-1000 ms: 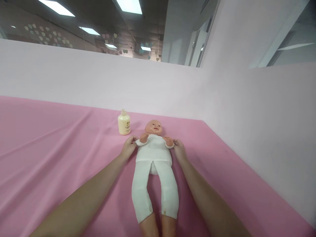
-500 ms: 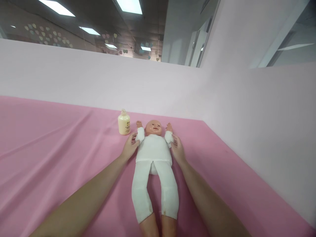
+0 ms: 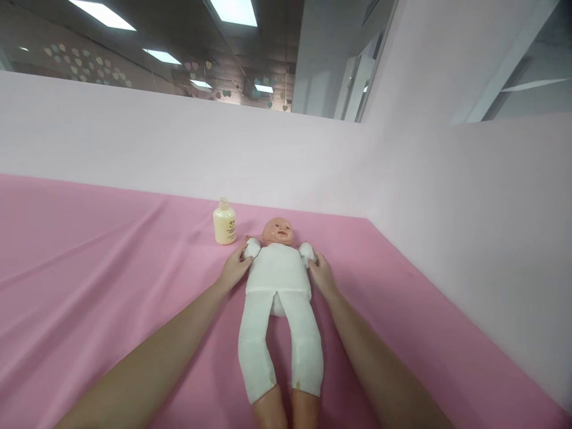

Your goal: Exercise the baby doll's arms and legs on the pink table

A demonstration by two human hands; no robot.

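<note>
hands sit on either side of a baby doll (image 3: 279,271) that lies on its back on the pink cloth (image 3: 89,280), head toward the far wall and bare feet toward the camera. left hand (image 3: 235,269) is closed on the doll's white sleeve at the shoulder on that side, fingers curled round the small bent arm. right hand (image 3: 322,275) does the same on the other sleeve, its fingertips (image 3: 314,260) pressed against the fabric. both doll arms look folded close to the body, the tiny hands mostly hidden in the sleeves.

the step in hand seems to be working the doll's arms, holding each one at the upper sleeve and guiding it while the body stays flat. whatever comes next asks for an even grip on both sides, so the torso does not twist or slide on the loose, creased cloth, and for gentle force at the shoulder joints.

a cream lotion bottle (image 3: 224,223) stands upright just beyond the left hand, near the doll's head but apart from it; a wide sweep on that side could knock it over.
</note>
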